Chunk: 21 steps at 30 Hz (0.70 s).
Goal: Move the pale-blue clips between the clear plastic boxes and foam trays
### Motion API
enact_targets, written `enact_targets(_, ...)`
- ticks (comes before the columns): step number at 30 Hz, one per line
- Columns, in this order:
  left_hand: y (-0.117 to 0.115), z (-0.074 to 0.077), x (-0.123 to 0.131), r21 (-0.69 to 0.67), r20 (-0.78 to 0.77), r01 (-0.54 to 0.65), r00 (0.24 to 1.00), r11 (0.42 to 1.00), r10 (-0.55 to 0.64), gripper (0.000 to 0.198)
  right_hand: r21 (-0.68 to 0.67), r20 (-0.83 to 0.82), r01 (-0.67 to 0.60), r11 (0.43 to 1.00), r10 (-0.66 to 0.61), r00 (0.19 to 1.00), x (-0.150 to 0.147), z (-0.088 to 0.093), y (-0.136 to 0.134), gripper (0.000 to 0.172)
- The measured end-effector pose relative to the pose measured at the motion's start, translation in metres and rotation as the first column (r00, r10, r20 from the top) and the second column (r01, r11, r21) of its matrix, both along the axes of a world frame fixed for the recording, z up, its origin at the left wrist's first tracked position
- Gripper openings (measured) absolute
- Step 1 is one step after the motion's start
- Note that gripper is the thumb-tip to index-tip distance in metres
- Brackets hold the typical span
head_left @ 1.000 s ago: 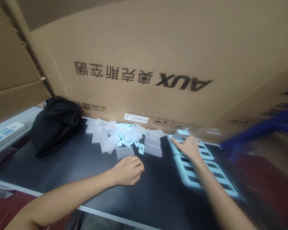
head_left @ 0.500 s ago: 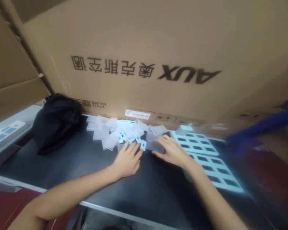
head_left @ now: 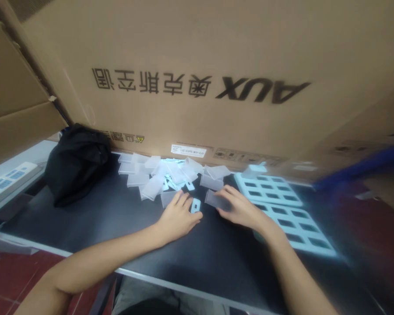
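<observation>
My left hand [head_left: 177, 217] pinches a small light-blue plate [head_left: 195, 202] with a square hole, between thumb and fingers just above the black tabletop. To its right, my right hand [head_left: 239, 207] has thumb and fingers around the near end of a flat translucent plastic case [head_left: 212, 199]. Another translucent case [head_left: 168, 199] lies partly under my left fingers. Beyond both hands is a loose pile of translucent cases [head_left: 151, 187], with several light-blue plates [head_left: 177, 174] among them.
Two light-blue trays [head_left: 277, 202] with rectangular openings lie at the right. A black cloth bundle [head_left: 77, 168] and a power strip [head_left: 11, 181] are on the left. A large cardboard box [head_left: 197, 118] walls off the back of the black table [head_left: 118, 232]. A blue bar [head_left: 364, 164] slants at right.
My left hand has drawn the light-blue plate away from the pile towards me. My right hand has moved slightly nearer with the translucent case. The camera view has shifted a little.
</observation>
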<state>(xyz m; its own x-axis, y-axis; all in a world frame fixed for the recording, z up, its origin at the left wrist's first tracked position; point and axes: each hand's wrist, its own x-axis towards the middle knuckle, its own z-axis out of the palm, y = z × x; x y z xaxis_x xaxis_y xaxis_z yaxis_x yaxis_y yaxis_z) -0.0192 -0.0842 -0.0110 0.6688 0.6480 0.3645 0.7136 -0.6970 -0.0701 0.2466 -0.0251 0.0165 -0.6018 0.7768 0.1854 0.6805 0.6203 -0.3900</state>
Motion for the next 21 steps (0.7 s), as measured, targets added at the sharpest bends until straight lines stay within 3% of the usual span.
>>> enact_targets(8, 0.001, -0.002, -0.003, -0.045, 0.075, 0.026, 0.997, 0.999, -0.023, 0.013, 0.051, -0.140, 0.084, 0.995, -0.076, 0.987, 0.002, 0.015, -0.010, 0.011)
enact_targets(14, 0.004, 0.005, -0.007, -0.170, 0.283, 0.047, 0.959, 0.984, 0.003, 0.009, -0.030, -0.242, 0.187, 0.982, -0.189, 0.952, 0.002, 0.012, -0.016, 0.028)
enact_targets(17, 0.007, 0.005, -0.008, -0.297, 0.525, 0.075, 0.845, 0.952, 0.097, 0.011, -0.085, -0.328, 0.200, 0.976, -0.216, 0.920, -0.003, 0.013, -0.022, 0.025)
enact_targets(21, 0.010, 0.006, -0.006, -0.430, 0.747, 0.101, 0.598, 0.897, 0.291, 0.015, -0.161, -0.446, 0.161, 0.974, -0.217, 0.868, -0.017, 0.018, -0.032, 0.023)
